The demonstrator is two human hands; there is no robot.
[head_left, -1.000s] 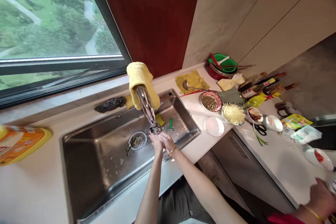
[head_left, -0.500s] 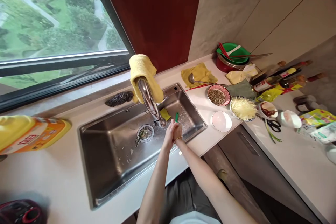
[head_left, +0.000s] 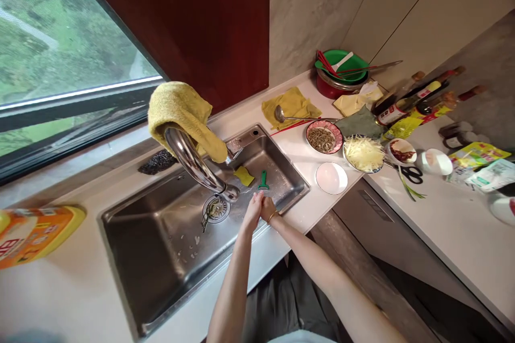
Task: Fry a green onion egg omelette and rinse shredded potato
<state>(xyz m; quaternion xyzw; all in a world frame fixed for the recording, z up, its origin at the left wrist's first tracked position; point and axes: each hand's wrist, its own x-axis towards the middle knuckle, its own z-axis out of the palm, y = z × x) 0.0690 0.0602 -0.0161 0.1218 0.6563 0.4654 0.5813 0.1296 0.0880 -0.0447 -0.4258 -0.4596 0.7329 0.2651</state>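
Observation:
Over the front right part of the steel sink, my left hand and my right hand press against each other with fingers closed. Whatever may be between them is hidden. A gold-coloured bracelet rings my right wrist. Just beyond my fingertips a green peeler lies on the sink floor, touched by neither hand. Left of it lies a yellow-green cloth or sponge. The chrome faucet, draped with a yellow towel, arches over the drain, which has scraps in it.
Right of the sink stand a pink-white bowl, a bowl of brown pieces and a plate of pale shreds. Scissors, bottles and packets lie farther right. An orange-yellow bottle is at the left.
The view has shifted, so the faucet appears larger and farther left. My hands are still together, a little lower relative to the green peeler, which now shows in full.

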